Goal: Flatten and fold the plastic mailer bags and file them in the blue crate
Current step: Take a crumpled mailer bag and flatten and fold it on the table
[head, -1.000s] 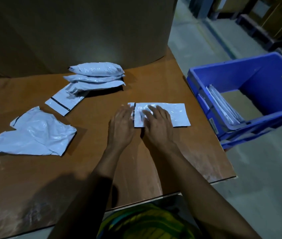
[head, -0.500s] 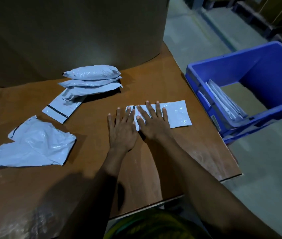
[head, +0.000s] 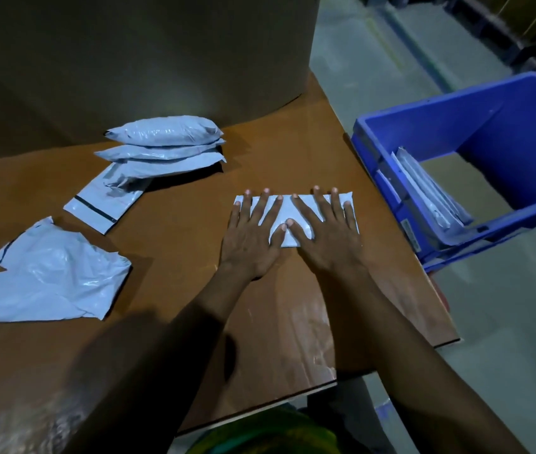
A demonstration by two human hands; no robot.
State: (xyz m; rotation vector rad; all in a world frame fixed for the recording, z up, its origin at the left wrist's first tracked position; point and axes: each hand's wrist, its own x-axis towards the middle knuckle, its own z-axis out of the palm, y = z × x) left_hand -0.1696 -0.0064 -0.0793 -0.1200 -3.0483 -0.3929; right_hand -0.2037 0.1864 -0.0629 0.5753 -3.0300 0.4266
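Observation:
A folded white mailer bag (head: 285,212) lies flat on the brown table (head: 175,231), right of centre. My left hand (head: 253,234) and my right hand (head: 323,232) both press down on it with fingers spread and straight, thumbs nearly touching in the middle. Just off the table's right edge stands the blue crate (head: 495,132); folded mailers (head: 423,188) stand filed along its near left wall. A crumpled mailer (head: 47,276) lies at the table's left. Three puffy mailers are stacked (head: 165,142) at the back, with a flat one (head: 103,201) sticking out beneath them.
A tall brown cardboard wall (head: 135,60) rises behind the table. Grey concrete floor (head: 505,322) lies to the right of the table and under the crate. The table's front edge runs close to my body.
My hands have slid apart across the folded mailer: the right hand moved toward its right end, the left hand moved onto its left part. Both now lie flat over it.

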